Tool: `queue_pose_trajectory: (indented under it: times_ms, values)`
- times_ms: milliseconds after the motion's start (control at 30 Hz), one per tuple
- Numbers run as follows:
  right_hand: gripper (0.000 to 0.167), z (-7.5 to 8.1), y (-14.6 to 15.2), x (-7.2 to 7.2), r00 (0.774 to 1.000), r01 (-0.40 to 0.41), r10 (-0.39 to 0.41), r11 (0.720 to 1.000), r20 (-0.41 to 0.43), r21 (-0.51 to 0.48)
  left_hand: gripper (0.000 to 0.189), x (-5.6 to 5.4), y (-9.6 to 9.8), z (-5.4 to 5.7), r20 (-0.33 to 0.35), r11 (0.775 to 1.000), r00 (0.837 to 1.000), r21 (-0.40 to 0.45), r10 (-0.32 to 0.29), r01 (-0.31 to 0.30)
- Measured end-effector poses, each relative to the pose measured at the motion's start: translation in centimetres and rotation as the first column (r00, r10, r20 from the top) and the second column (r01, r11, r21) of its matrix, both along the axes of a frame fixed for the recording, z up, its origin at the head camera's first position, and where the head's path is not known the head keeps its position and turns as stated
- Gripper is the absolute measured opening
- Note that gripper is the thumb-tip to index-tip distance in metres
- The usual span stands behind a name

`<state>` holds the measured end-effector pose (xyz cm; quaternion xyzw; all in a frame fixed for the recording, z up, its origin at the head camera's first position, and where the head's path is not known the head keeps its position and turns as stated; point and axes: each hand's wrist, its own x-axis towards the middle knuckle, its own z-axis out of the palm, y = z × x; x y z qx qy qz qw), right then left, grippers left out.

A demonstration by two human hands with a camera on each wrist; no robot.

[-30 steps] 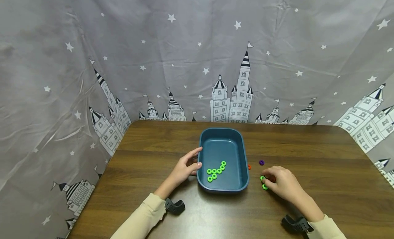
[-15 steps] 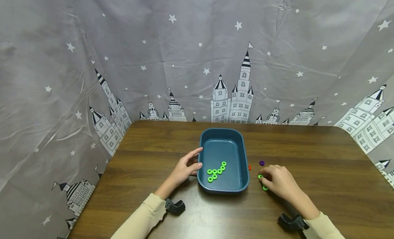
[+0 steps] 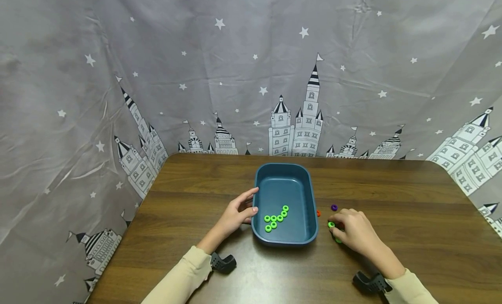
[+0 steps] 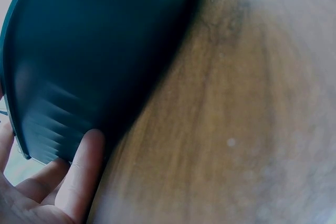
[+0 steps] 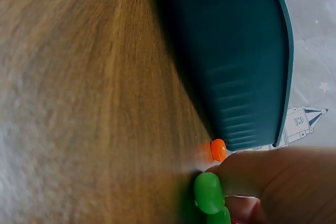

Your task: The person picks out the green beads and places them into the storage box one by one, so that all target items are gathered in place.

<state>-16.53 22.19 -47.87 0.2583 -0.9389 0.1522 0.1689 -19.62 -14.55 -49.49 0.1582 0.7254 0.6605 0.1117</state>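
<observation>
- Here, a wooden surface (image 3: 188, 190) spreads below.
- On it, a blue tray (image 3: 292, 193) with seven green rings (image 3: 273, 222) inside.
- Left hand (image 3: 234, 214): fingers spread, touching the tray's left wall.
- Right hand (image 3: 354, 229): fingers curled, pinching a green ring (image 3: 331, 224) right of the tray.
- Nearby, a purple ring (image 3: 334, 207) and an orange ring (image 3: 318, 213).

The person's bare right hand (image 3: 354, 229) now sits slightly farther left, nearer the dark blue rectangular tray with rounded corners (image 3: 284, 243), and the black wrist mount (image 3: 368, 285) shifts along with it. The glossy bright green ring (image 3: 331, 224) between its thumb and fingertip is nearer the tray too, farther from the second bright green ring (image 3: 338, 240), which the thumb now covers more.
</observation>
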Motion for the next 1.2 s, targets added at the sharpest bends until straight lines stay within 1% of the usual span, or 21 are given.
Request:
queue_pose_trajectory:
  times_ms: [333,600,933,1200]
  values:
    - [0.015,-0.02,0.11,-0.02,1.000,-0.010,0.010,1.000,0.001,0.009,0.064,0.09,0.03,0.16,0.006,1.000,1.000,0.002,-0.001,0.001]
    - [0.014,-0.25,0.16,-0.07,1.000,-0.001,0.001,1.000,0.010,-0.013,0.063,0.15,0.05,0.13,0.005,1.000,1.000,-0.020,0.008,-0.007]
    - [0.016,-0.29,0.10,-0.26,0.999,0.032,-0.034,0.998,-0.031,-0.061,0.063,0.14,0.02,0.13,0.003,1.000,1.000,-0.013,0.008,-0.008]
    - [0.015,0.24,-0.01,-0.39,0.999,0.021,-0.026,0.995,-0.047,-0.100,0.064,0.13,0.03,0.21,0.006,1.000,1.000,-0.003,0.007,-0.007]
